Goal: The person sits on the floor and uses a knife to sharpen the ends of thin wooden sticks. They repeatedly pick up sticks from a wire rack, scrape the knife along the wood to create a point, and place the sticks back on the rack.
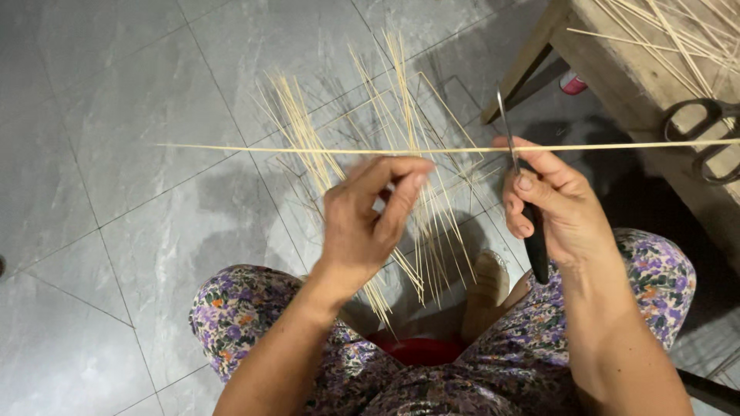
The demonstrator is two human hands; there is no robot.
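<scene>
Item 1: one long thin pale bamboo sliver (254,147), held level; long axis runs 9 o'clock to 3 o'clock across the view, its left tip free over the floor, its right end reaching past the table.

Item 2: left hand (362,223), one; fingers curled in, thumb and forefinger pinched together just under the sliver's middle; whether they grip the sliver or a stick from the pile behind cannot be told.

Item 3: right hand (551,204), one; closed round the black handle of one narrow-bladed knife (524,196), blade pointing to 12 o'clock and crossing the sliver.

Item 4: loose pile of pale thin bamboo sticks (408,115) on the grey tiled floor (100,154), too many to count, mostly lying 12 to 6 o'clock.

Item 5: one wooden table (617,69) at 2 o'clock, bearing more sticks and one pair of black scissors (705,135).

Item 6: floral-patterned trousers (247,308), both knees at 6 o'clock; one red basin (420,350) between them.
</scene>
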